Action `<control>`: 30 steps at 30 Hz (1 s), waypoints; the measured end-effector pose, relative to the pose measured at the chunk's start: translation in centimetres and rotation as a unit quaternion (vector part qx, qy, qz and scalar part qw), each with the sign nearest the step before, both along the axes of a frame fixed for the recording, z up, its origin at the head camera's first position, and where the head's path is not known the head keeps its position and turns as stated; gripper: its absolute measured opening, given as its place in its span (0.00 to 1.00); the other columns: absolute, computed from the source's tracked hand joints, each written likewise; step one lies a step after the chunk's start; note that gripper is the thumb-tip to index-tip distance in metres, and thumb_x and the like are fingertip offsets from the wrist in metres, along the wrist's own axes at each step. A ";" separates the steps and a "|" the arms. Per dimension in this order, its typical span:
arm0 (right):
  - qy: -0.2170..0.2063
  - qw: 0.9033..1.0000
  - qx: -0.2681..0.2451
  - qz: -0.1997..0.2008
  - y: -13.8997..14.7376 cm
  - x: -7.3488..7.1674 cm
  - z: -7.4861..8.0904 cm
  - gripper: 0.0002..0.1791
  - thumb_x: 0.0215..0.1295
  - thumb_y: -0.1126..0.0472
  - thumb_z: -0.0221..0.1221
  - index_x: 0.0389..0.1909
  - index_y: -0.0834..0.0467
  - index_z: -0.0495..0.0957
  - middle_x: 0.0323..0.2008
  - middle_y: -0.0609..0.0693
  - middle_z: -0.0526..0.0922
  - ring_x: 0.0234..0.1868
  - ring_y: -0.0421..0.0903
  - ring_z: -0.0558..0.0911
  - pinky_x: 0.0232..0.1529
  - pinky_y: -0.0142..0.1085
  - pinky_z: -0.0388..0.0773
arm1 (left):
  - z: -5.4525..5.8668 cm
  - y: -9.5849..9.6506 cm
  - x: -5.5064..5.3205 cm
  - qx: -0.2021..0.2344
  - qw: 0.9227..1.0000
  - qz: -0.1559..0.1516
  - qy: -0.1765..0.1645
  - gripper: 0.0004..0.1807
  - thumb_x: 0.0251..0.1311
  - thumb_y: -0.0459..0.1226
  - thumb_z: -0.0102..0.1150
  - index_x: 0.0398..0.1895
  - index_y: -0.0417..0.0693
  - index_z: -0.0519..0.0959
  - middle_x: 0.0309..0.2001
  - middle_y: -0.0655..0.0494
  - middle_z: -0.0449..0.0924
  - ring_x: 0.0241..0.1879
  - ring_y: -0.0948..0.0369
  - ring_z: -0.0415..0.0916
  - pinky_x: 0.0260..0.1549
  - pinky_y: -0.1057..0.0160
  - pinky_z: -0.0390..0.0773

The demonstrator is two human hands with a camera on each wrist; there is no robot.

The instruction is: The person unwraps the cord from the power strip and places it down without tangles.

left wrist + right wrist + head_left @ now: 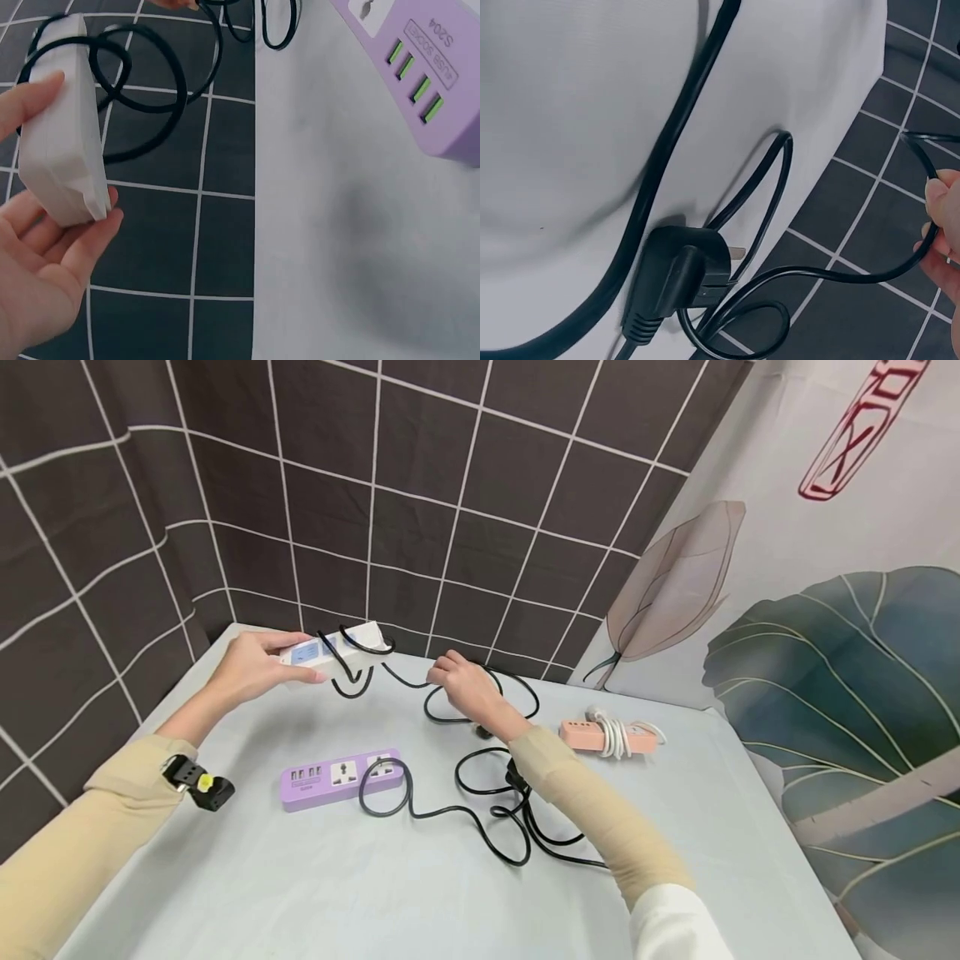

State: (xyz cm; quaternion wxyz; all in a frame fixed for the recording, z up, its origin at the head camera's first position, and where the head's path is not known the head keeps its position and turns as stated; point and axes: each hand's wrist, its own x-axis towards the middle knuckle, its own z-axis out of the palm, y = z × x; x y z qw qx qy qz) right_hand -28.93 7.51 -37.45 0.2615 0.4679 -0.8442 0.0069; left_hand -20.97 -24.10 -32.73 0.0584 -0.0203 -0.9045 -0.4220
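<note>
My left hand (251,667) grips one end of a white power strip (64,127) with blue sockets, raised above the table at the back left. Black cord loops around that strip. Further right, my right hand (467,687) pinches the black cord (877,277) between thumb and fingers. From there the cord falls in loops beside the right wrist. A purple power strip (330,781) with USB ports and its own black cord (468,810) lies in front of the hands. In the right wrist view a black plug (682,277) rests on the white tabletop.
A pink power strip (606,737) wrapped in white cord lies on the right of the table (360,885). Behind the table hangs a dark curtain with white grid lines (420,510). To the right is a white cloth printed with large leaves (840,677).
</note>
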 end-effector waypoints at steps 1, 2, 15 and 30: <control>-0.002 1.000 -0.004 -0.005 0.0 -0.1 0.0 0.17 0.57 0.78 0.55 0.35 0.55 0.84 0.37 0.48 0.83 0.41 0.44 0.78 0.34 0.30 0.79 | 0.0 -0.1 0.0 -0.001 1.000 -0.008 -0.002 0.41 0.43 0.49 0.76 0.62 0.42 0.74 0.57 0.37 0.77 0.40 0.59 0.72 0.29 0.72 0.69; -0.004 1.000 -0.008 -0.009 -0.1 -0.2 0.0 0.17 0.57 0.78 0.54 0.35 0.55 0.84 0.36 0.48 0.83 0.40 0.45 0.78 0.33 0.30 0.79 | -0.1 -0.1 0.0 -0.003 1.000 -0.017 -0.002 0.41 0.43 0.48 0.75 0.62 0.43 0.74 0.58 0.37 0.77 0.40 0.59 0.72 0.30 0.73 0.69; -0.025 0.994 -0.069 -0.083 0.0 -1.3 0.3 0.11 0.62 0.73 0.57 0.36 0.56 0.84 0.37 0.49 0.85 0.41 0.46 0.79 0.33 0.32 0.80 | -1.0 -1.2 0.0 -0.011 0.997 -0.079 -0.013 0.41 0.43 0.45 0.76 0.63 0.41 0.73 0.55 0.37 0.79 0.38 0.69 0.73 0.32 0.71 0.74; -0.033 0.974 -0.176 -0.136 1.2 -2.0 2.5 0.08 0.64 0.70 0.57 0.36 0.58 0.84 0.38 0.51 0.85 0.41 0.49 0.79 0.39 0.38 0.81 | -1.2 -1.4 0.0 -0.012 0.995 -0.101 -0.006 0.40 0.40 0.41 0.77 0.60 0.37 0.74 0.54 0.36 0.79 0.34 0.69 0.75 0.30 0.71 0.76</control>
